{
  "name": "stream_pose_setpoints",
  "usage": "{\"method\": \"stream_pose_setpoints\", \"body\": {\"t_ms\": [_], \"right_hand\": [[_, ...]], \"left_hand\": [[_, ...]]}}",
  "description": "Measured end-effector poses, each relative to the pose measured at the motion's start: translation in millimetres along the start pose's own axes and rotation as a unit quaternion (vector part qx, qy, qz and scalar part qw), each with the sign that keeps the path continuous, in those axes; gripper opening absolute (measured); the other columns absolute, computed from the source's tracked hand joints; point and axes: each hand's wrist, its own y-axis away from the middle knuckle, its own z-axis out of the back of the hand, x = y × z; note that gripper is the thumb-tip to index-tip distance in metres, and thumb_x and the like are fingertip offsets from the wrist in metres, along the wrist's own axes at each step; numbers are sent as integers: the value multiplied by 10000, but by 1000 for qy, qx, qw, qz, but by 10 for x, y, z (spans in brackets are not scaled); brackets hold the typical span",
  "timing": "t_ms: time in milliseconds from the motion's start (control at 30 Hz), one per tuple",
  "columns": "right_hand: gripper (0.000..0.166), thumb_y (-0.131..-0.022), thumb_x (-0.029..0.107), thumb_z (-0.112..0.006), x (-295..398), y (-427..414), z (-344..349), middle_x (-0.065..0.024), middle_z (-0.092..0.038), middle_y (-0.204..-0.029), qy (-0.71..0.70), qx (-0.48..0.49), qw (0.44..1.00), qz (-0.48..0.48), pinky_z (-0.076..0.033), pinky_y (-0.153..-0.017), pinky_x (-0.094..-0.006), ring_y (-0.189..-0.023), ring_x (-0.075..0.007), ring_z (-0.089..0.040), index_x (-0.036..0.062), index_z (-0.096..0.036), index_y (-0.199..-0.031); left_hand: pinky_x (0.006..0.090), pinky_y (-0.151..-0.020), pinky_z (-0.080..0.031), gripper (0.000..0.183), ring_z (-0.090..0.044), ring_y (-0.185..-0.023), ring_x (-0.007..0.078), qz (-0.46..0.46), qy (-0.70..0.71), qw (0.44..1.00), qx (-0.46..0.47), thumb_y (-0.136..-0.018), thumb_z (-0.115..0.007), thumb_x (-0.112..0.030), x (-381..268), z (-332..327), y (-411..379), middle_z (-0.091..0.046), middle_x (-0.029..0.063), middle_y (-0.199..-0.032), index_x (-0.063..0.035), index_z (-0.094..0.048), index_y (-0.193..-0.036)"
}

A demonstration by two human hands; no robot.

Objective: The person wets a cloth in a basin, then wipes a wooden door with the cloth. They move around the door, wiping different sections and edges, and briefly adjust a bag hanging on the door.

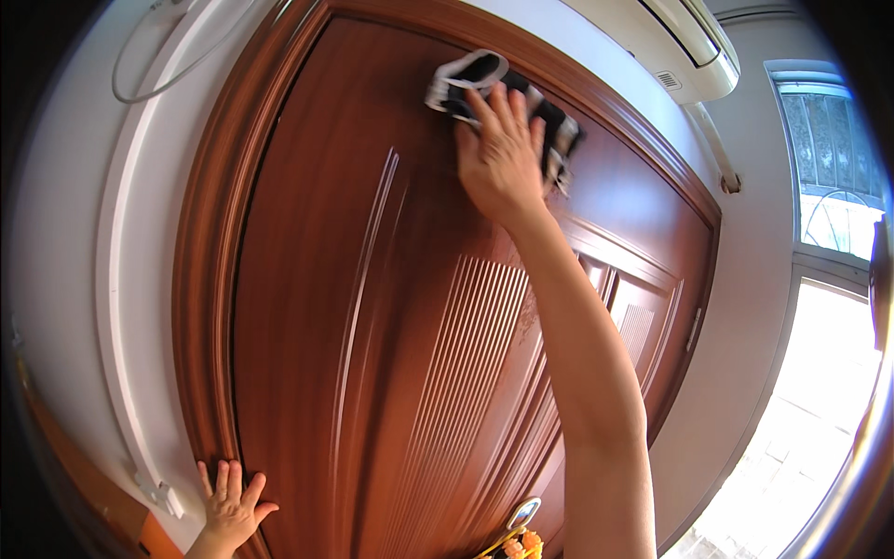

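A reddish-brown wooden door with carved grooves fills the middle of the view. High on it, my right hand presses a black-and-white cloth to the upper panel, just under the top of the door frame. The cloth is bunched and slightly blurred, and part of it is hidden under the palm. Down at the lower left, my left hand leans with fingers spread where the frame's left side meets the door. It holds nothing.
Above the frame at the upper right hangs a wall air conditioner. A bright window is at the right. White cable trunking runs down the left wall. Orange flowers and a small framed plaque appear low before the door.
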Motion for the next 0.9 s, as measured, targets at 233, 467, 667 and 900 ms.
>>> {"method": "stream_pose_setpoints", "body": {"t_ms": [233, 467, 667, 900], "right_hand": [[449, -905, 377, -369, -99, -429, -64, -101, -325, -1405, -60, 32, 993, 99, -142, -1086, -448, -1329, -269, -229, 167, -431, -1297], [404, -897, 272, -442, -1108, -48, 238, -108, -352, -1388, -29, 6, 997, 71, -180, -1077, -455, -1320, -266, -259, 172, -434, -1288], [423, -891, 220, -461, -1959, 457, 681, -153, -348, -1383, 7, -12, 998, -64, -172, -1063, -476, -1313, -331, -258, 145, -415, -1304], [531, -929, 355, -331, -2286, 851, 838, -185, -224, -1434, 50, 3, 952, -302, -130, -1052, -538, -1334, -365, -171, 15, -327, -1336]], "left_hand": [[690, -990, -112, 861, -31, -1347, 383, 26, 14, 998, 57, -636, -735, -406, -5, 104, 10, -52, 204, -1453, -140, -307, -1335], [670, -1001, -138, 819, -70, -1329, 430, 49, 16, 995, 80, -623, -741, -367, -51, 206, 16, -103, 257, -1429, -81, -356, -1286], [672, -1001, -146, 840, -81, -1332, 415, 31, 19, 998, 56, -563, -787, -331, -83, 162, -82, -116, 237, -1432, -93, -381, -1260], [674, -995, -146, 925, -77, -1336, 401, 37, 23, 998, 40, -555, -800, -322, -127, 205, -103, -83, 224, -1442, -147, -319, -1325]]}}
